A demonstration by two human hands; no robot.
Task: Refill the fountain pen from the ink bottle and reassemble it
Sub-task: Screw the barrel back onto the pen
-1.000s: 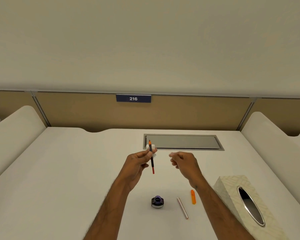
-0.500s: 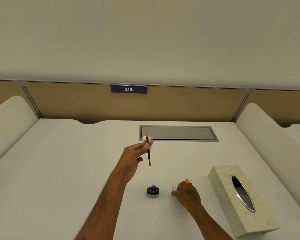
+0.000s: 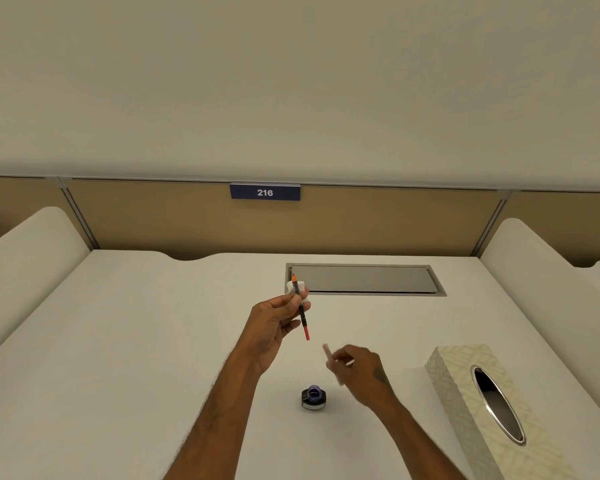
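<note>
My left hand (image 3: 274,318) holds the pen's inner section (image 3: 301,310) upright above the desk, orange nib end up and red converter end down, with a white tissue (image 3: 297,289) bunched behind it. My right hand (image 3: 359,370) is lower and to the right, fingers closed on the slim pinkish metallic pen barrel (image 3: 327,352), which is blurred and tilted, its upper end just below the converter's red tip. The open ink bottle (image 3: 314,398), dark with purple ink showing, stands on the white desk (image 3: 136,358) between my forearms. The orange cap is hidden.
A patterned tissue box (image 3: 465,407) with an oval chrome opening lies at the right near the desk edge. A recessed metal cable hatch (image 3: 364,279) sits at the back centre. Padded white dividers rise on both sides, and a tan panel carries the sign 216 (image 3: 265,192).
My right hand dropped to the desk beside the bottle, took up the barrel and has risen with it toward the pen section. My left hand has stayed almost still.
</note>
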